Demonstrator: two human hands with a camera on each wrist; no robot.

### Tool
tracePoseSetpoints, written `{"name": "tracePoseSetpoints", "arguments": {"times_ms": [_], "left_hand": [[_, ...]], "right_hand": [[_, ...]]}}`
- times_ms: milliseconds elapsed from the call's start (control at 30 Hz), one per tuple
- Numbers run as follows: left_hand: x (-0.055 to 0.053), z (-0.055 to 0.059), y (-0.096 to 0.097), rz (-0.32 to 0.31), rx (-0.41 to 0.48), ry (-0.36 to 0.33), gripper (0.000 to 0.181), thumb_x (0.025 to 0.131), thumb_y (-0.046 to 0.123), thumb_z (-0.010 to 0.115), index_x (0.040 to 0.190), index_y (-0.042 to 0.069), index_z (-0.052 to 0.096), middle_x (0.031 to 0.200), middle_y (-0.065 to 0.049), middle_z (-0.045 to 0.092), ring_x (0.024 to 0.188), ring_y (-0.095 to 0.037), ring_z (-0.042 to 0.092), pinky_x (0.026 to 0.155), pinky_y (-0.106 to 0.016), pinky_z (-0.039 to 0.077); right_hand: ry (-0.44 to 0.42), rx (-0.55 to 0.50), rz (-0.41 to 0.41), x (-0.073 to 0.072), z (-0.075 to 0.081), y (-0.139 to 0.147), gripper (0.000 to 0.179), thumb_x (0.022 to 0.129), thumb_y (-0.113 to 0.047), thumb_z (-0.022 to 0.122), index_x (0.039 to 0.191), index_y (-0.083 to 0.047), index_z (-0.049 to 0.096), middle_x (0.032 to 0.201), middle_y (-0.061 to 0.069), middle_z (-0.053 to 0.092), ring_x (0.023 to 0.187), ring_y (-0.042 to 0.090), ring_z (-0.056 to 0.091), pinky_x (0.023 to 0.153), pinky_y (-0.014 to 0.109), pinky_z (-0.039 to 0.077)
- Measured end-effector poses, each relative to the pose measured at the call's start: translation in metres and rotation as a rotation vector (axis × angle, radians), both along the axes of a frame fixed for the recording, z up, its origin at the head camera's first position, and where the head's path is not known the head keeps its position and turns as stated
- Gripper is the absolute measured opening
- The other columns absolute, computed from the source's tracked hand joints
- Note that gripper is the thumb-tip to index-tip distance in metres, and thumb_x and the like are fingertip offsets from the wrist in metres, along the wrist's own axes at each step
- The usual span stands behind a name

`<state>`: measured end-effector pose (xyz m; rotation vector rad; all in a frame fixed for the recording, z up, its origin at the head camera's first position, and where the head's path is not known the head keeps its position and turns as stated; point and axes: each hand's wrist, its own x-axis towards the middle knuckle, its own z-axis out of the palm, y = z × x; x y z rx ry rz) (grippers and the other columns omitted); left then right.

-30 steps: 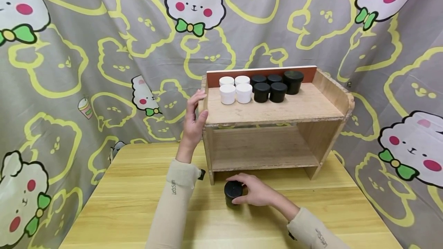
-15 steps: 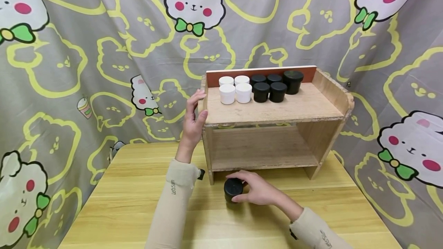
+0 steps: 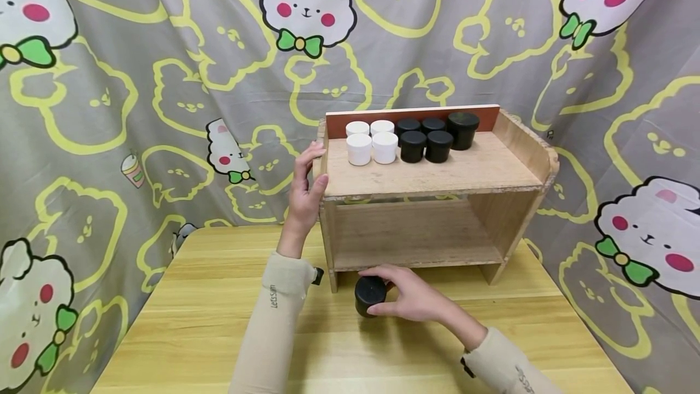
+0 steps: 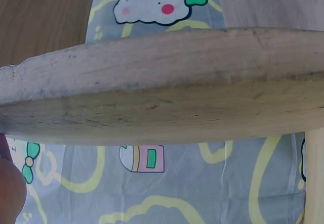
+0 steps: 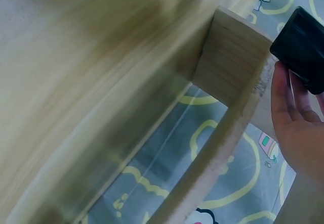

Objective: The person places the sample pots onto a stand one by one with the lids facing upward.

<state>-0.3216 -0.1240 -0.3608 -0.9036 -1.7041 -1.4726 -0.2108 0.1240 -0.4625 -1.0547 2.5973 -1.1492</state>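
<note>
In the head view my right hand [image 3: 412, 297] holds a black lidded jar [image 3: 370, 295] between thumb and fingers, in front of the shelf's lower left leg. The right wrist view shows the same jar [image 5: 304, 49] in the fingers, partly cut off by the frame. My left hand [image 3: 305, 196] grips the left side panel of a small two-tier wooden shelf [image 3: 437, 178]. The left wrist view is mostly filled by a wooden panel edge [image 4: 162, 87]; a fingertip [image 4: 10, 191] shows at its left.
On the shelf's upper board stand several white jars [image 3: 359, 149] and several black jars [image 3: 413, 146], with a larger black jar [image 3: 463, 131] at their right. The shelf stands on a wooden table [image 3: 219, 309]. A patterned curtain [image 3: 229, 78] hangs behind.
My right hand and the black jar have shifted slightly, a little higher in the head view. The left hand has stayed on the shelf's side.
</note>
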Motion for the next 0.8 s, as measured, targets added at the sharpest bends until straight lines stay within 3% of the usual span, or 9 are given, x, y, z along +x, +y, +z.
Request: {"name": "tracePoseSetpoints", "arguments": {"times_ms": [233, 367, 567, 700, 800], "left_hand": [[-0.004, -0.002, -0.002, 0.002, -0.01, 0.011, 0.061, 0.103, 0.05, 0.057, 0.139, 0.002, 0.048, 0.154, -0.019, 0.047, 0.154, -0.027, 0.034, 0.126, -0.048, 0.029], [-0.003, -0.002, -0.001, 0.006, -0.007, 0.017, 0.065, 0.103, 0.054, 0.056, 0.139, 0.001, 0.049, 0.153, -0.021, 0.048, 0.154, -0.027, 0.034, 0.126, -0.048, 0.029], [-0.003, -0.002, 0.0, -0.002, 0.005, 0.022, 0.056, 0.103, 0.041, 0.058, 0.138, -0.002, 0.048, 0.152, -0.024, 0.047, 0.154, -0.033, 0.033, 0.126, -0.048, 0.029], [0.007, 0.004, 0.002, 0.008, -0.003, 0.012, 0.046, 0.102, 0.02, 0.056, 0.137, -0.008, 0.045, 0.151, -0.03, 0.045, 0.153, -0.041, 0.031, 0.126, -0.05, 0.027], [0.015, 0.01, 0.004, 0.01, -0.007, 0.005, 0.044, 0.102, 0.015, 0.055, 0.136, -0.011, 0.044, 0.15, -0.034, 0.043, 0.153, -0.045, 0.029, 0.127, -0.051, 0.027]], "right_hand": [[0.027, -0.013, -0.025, 0.001, 0.011, 0.003, 0.068, 0.086, -0.043, 0.084, 0.144, -0.019, 0.06, 0.13, -0.005, 0.068, 0.111, 0.012, 0.064, 0.096, 0.034, 0.057], [0.031, -0.015, -0.035, 0.003, 0.017, 0.005, 0.068, 0.086, -0.044, 0.083, 0.145, -0.019, 0.06, 0.127, -0.007, 0.068, 0.109, 0.011, 0.064, 0.096, 0.039, 0.057], [0.053, -0.034, -0.035, 0.004, 0.024, 0.008, 0.064, 0.087, -0.044, 0.082, 0.144, -0.027, 0.059, 0.119, -0.01, 0.065, 0.106, 0.009, 0.063, 0.095, 0.043, 0.058], [0.053, -0.066, -0.033, 0.005, 0.031, 0.011, 0.063, 0.087, -0.045, 0.082, 0.144, -0.033, 0.058, 0.118, -0.011, 0.065, 0.107, 0.009, 0.063, 0.096, 0.047, 0.057], [0.062, -0.073, -0.035, 0.005, 0.036, 0.012, 0.063, 0.088, -0.047, 0.081, 0.145, -0.035, 0.057, 0.118, -0.012, 0.064, 0.105, 0.008, 0.062, 0.095, 0.044, 0.055]]}}
